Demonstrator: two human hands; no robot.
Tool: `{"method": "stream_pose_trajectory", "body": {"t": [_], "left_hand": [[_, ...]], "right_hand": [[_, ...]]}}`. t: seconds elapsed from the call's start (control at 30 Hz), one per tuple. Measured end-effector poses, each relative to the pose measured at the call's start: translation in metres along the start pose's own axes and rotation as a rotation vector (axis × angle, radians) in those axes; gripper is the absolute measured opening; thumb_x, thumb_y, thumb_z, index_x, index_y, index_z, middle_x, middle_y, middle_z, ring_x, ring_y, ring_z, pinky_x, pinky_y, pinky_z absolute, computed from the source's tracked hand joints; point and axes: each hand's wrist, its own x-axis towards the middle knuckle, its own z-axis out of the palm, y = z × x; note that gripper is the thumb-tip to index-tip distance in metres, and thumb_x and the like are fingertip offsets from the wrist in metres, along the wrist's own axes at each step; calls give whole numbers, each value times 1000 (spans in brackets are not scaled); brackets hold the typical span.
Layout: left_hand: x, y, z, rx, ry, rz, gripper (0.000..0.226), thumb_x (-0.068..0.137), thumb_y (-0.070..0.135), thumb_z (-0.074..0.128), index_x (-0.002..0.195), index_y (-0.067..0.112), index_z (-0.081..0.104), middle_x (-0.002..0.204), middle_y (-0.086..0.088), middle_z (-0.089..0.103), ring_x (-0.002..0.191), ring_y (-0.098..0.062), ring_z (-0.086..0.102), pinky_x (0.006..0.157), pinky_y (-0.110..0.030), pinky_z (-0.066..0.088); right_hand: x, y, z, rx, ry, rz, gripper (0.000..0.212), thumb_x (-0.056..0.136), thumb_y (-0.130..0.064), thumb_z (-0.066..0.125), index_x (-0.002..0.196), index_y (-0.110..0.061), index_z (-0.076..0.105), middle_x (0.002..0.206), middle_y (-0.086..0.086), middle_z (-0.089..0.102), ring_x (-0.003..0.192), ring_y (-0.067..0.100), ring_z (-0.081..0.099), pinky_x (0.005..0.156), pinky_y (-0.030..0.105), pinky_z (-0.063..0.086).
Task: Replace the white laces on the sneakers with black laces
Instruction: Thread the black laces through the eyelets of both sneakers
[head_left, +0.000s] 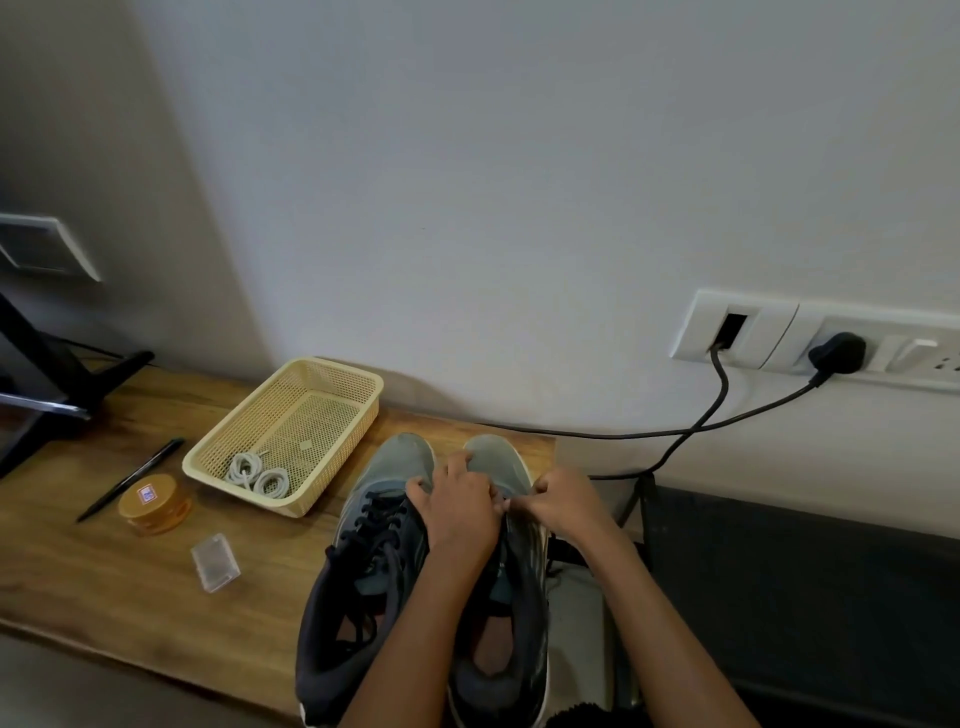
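Two grey-and-black sneakers stand side by side on the wooden table, toes toward the wall. The left sneaker (363, 561) is threaded with a black lace (376, 517). My left hand (457, 506) lies over the front of the right sneaker (498, 462), fingers curled on its lacing area. My right hand (563, 501) pinches something thin at that shoe's right edge, likely a black lace; the lace itself is barely visible. Coiled white laces (258, 477) lie in the beige basket (343, 387).
A black pen (130, 478), an orange round tin (153, 503) and a small clear plastic box (215, 564) lie left of the shoes. A black stand (62, 384) occupies the far left. Black cables (701, 428) run from wall sockets past the table's right end.
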Motion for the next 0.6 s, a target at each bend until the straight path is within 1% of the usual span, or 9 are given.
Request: {"method": "stream_pose_trajectory", "body": {"t": [0.07,0.1,0.17,0.23,0.37,0.43,0.5,0.57,0.6], "left_hand": [[0,1,-1,-2,-2,7,20,93,28,52,105,27,68,149,7,29,133,-11,31,110,-43,10],[1,2,-2,-1,-6,12,22,93,25,51,107,27,68,150,6,29,133,-11,31,110,-43,10],[1,2,-4,0,-21,25,25,93,20,49,108,27,68,150,7,29,134,-10,31,110,-43,9],[2,-1,-5,-13,-29,32,24,92,19,49,104,26,68,150,10,31,133,-7,33,110,-43,8],[3,-7,-12,-6,4,-12,22,93,26,48,104,25,67,146,10,37,130,-9,38,112,-50,4],[6,-11,-18,-14,22,-78,22,93,28,49,107,25,66,141,8,40,130,-14,37,113,-50,7],[8,-18,-27,-70,51,-148,14,92,27,52,96,26,66,131,5,47,126,-19,39,111,-49,16],[9,-25,-37,-165,127,-216,16,89,20,52,84,26,66,109,5,55,113,-18,45,105,-44,23],[9,-27,-42,-234,166,-267,19,90,18,49,83,25,65,97,6,55,105,-15,44,102,-41,21]], "right_hand": [[-2,0,2,-11,55,17,41,78,-43,71,60,-15,48,58,-2,45,50,9,40,43,20,27],[-3,-2,5,-52,92,19,41,77,-49,70,65,-15,51,62,-2,49,55,11,46,45,21,29],[-4,-8,11,-187,187,18,44,78,-56,65,86,-14,61,82,2,62,77,19,60,59,24,40],[-5,-11,16,-278,273,-4,49,79,-57,63,100,-13,62,99,4,66,95,23,62,76,30,43],[-5,-13,18,-345,309,-9,49,80,-56,62,103,-13,64,106,5,67,103,24,60,85,32,42],[-5,-15,19,-383,320,-17,41,83,-48,60,104,-14,64,109,5,66,107,24,58,88,32,41],[-5,-16,21,-401,335,-33,33,84,-40,58,102,-13,64,110,5,66,108,25,57,91,34,39],[-5,-16,22,-394,337,-39,29,83,-36,57,99,-13,65,108,5,66,107,25,57,92,35,38],[-6,-16,23,-389,337,-37,28,82,-35,57,97,-13,65,106,6,66,105,25,57,91,35,38]]}}
